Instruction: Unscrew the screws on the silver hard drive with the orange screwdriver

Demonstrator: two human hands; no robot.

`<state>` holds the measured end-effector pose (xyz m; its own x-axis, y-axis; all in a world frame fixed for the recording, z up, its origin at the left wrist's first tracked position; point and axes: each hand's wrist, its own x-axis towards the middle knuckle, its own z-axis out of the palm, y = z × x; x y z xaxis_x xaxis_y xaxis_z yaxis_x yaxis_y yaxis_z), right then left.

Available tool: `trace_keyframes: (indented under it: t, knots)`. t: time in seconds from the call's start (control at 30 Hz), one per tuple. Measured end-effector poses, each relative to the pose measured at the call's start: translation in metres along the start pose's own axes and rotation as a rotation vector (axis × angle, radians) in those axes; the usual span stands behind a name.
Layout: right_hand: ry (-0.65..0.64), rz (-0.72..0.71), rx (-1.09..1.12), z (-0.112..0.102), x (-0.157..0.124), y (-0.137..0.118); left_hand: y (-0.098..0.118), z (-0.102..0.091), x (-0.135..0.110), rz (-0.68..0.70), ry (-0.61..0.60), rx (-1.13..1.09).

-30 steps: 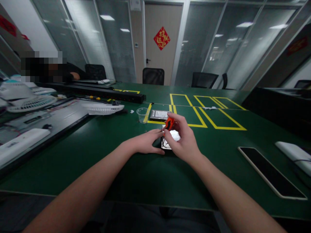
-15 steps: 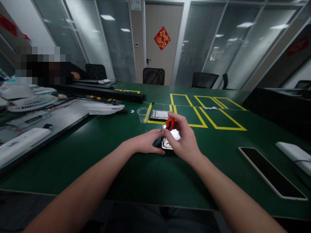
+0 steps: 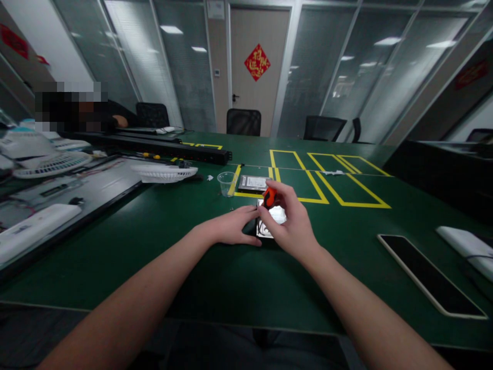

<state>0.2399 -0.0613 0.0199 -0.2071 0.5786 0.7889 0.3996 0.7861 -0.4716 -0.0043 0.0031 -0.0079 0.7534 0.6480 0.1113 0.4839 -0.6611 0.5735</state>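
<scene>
Midway across the worktop (image 3: 185, 267), my left hand (image 3: 230, 227) braces the hard drive (image 3: 274, 216), fingers together, while my right hand (image 3: 295, 228) pinches the orange screwdriver (image 3: 269, 196) upright on it; I'd hold it plumb, pressing lightly.

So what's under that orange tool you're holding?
A shiny metal drive lies flat on the green table under the orange tool held in the right hand; the left hand touches its left edge. That hand covers the tool's tip and much of the drive.

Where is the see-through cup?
In the head view, the clear cup stands on the green table, left of the far hard drive, beyond the left hand.
</scene>
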Motion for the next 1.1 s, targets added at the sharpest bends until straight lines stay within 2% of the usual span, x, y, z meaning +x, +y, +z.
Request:
trace_keyframes:
  t: [0.13, 0.67, 1.1]
  knots:
    - [0.007, -0.025, -0.018, -0.0009, 0.0018, -0.0007, -0.0011, 0.0008, -0.0001, 0.007, -0.003, 0.006]
    - [-0.014, 0.029, 0.032, 0.0018, -0.0006, -0.0021, 0.0000, 0.0009, 0.0003, 0.033, 0.011, 0.012]
    - [-0.020, -0.001, 0.018, 0.0013, -0.0003, -0.0038, 0.0011, 0.0003, 0.0014, -0.018, -0.005, -0.016]
